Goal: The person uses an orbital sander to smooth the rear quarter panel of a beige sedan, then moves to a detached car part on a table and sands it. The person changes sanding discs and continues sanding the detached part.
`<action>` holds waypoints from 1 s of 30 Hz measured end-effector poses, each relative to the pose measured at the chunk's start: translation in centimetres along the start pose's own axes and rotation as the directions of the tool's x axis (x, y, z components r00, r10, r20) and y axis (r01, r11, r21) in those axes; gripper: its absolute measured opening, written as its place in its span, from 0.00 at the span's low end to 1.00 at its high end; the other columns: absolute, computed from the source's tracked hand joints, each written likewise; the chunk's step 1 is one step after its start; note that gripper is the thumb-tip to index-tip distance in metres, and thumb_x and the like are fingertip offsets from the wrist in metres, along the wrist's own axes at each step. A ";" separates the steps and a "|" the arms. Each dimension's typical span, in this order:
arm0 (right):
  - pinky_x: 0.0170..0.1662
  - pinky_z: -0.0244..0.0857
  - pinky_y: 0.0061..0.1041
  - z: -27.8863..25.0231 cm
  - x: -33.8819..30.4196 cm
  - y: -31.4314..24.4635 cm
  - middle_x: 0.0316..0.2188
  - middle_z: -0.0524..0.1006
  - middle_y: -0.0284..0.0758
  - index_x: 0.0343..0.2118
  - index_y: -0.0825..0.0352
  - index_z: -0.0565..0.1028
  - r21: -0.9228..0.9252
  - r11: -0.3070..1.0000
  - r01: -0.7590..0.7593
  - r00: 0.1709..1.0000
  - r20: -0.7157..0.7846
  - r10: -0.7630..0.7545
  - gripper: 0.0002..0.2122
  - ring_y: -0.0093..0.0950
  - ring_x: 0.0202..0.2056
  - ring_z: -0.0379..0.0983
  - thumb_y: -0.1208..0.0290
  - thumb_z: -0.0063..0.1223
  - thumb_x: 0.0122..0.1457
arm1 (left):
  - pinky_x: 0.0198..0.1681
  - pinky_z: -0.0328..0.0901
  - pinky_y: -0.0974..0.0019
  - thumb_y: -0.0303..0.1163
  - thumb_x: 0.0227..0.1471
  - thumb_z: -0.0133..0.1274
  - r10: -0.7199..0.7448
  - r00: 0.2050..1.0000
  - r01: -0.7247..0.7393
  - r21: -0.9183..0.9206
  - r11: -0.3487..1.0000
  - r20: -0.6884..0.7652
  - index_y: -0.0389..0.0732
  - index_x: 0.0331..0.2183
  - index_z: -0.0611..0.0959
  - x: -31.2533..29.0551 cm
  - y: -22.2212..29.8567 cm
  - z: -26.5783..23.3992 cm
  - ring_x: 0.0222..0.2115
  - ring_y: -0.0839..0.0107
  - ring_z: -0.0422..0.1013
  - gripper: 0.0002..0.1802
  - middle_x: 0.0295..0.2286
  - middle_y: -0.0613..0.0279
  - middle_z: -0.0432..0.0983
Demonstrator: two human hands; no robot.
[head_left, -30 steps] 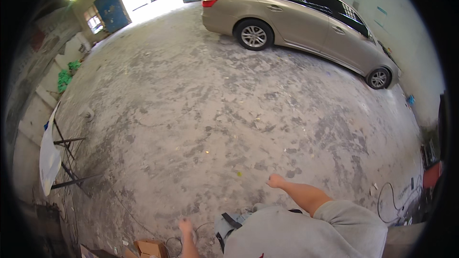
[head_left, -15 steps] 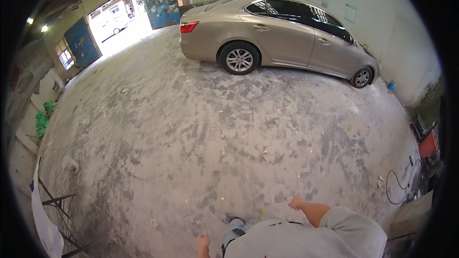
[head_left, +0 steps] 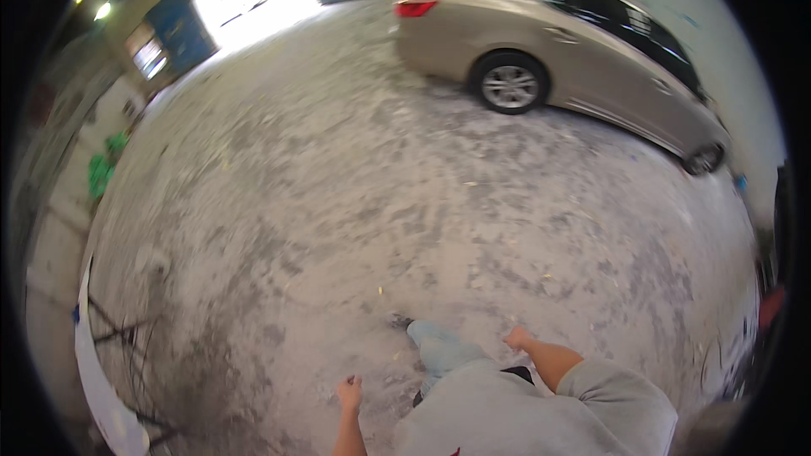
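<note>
My left hand (head_left: 349, 391) hangs low in front of me, fingers curled in, with nothing showing in it. My right hand (head_left: 516, 339) is out to the right of my leg, loosely closed, and no object shows in it. Motion blurs both hands a little. Neither touches anything; the dusty concrete floor (head_left: 405, 228) lies beneath them. One leg in light blue jeans (head_left: 448, 350) is stretched forward between my hands, with a dark shoe (head_left: 400, 321) on the floor.
A beige sedan (head_left: 608, 59) is parked ahead to the right, along a pale wall. Blue metal doors (head_left: 182, 29) flank a bright opening at the far left. A white panel (head_left: 101, 380) on a dark metal frame stands near left. Green bags (head_left: 101, 171) lie by the left wall.
My view has turned left, so the car sits further right. My left hand has come up further into view. A jeans-clad leg now reaches forward.
</note>
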State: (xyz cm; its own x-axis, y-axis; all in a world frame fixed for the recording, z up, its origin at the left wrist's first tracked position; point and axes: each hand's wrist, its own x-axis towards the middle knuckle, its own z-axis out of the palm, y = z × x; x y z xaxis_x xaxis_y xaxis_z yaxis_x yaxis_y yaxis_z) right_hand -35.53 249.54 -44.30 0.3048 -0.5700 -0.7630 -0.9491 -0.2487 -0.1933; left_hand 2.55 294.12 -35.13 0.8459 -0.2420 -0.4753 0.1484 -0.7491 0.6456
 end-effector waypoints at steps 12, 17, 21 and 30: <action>0.19 0.70 0.36 -12.0 19.8 -62.0 0.21 0.78 0.43 0.33 0.75 0.76 -0.081 0.906 0.415 0.890 0.243 -0.386 0.10 0.37 0.18 0.77 0.70 0.59 0.62 | 0.52 0.72 0.48 0.51 0.56 0.58 -0.697 0.696 0.672 -0.186 0.717 -0.173 0.37 0.50 0.86 3.6 -11.0 -17.0 0.49 0.45 0.78 0.30 0.47 0.42 0.83; 0.20 0.68 0.31 -12.4 24.7 -91.9 0.23 0.79 0.41 0.39 0.74 0.76 0.085 0.789 0.609 0.778 0.134 -0.614 0.10 0.34 0.19 0.76 0.70 0.57 0.63 | 0.55 0.72 0.48 0.53 0.52 0.61 -0.832 0.551 0.812 -0.187 0.553 -0.069 0.36 0.52 0.85 6.2 -12.7 -15.8 0.52 0.44 0.77 0.35 0.50 0.40 0.81; 0.21 0.70 0.31 -4.7 22.1 -107.6 0.25 0.80 0.41 0.43 0.74 0.77 0.165 0.753 0.637 0.742 0.136 -0.657 0.11 0.32 0.21 0.77 0.71 0.56 0.64 | 0.59 0.69 0.48 0.56 0.52 0.62 -0.852 0.524 0.839 -0.171 0.516 0.000 0.34 0.49 0.86 15.9 -15.9 -17.9 0.54 0.45 0.76 0.35 0.50 0.40 0.82; 0.27 0.76 0.35 9.7 17.7 -124.0 0.28 0.84 0.39 0.50 0.70 0.77 -0.542 -0.071 0.837 0.449 0.757 -0.475 0.17 0.33 0.26 0.82 0.66 0.57 0.63 | 0.52 0.72 0.52 0.51 0.60 0.61 -0.498 0.590 0.112 -0.546 0.830 -0.635 0.41 0.55 0.81 40.7 -10.5 -54.3 0.50 0.53 0.80 0.29 0.47 0.44 0.83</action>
State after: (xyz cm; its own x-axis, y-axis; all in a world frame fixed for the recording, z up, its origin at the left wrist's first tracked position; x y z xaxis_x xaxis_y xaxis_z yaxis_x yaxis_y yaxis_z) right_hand 86.76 277.82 -39.82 0.5275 0.4545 -0.7178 0.3659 -0.8840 -0.2908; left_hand 63.27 325.65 -28.82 0.7507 0.6221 -0.2222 0.4981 -0.3121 0.8090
